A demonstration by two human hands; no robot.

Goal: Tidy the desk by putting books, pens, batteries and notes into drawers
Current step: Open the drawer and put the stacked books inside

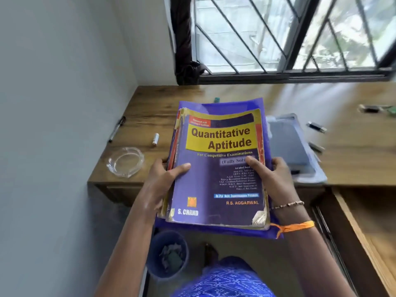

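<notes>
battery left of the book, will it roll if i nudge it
Probably yes: the battery is a small cylinder lying on its side on the smooth wooden desk. Likely light, so a slight push may send it toward the glass ashtray or pen.

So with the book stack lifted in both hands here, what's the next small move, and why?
Probably swing the book stack to the right and lower it into the open drawer. The left hand and right hand already grip its two sides, holding it off the desk, and the drawer looks empty. A pen and a battery remain for later.
</notes>
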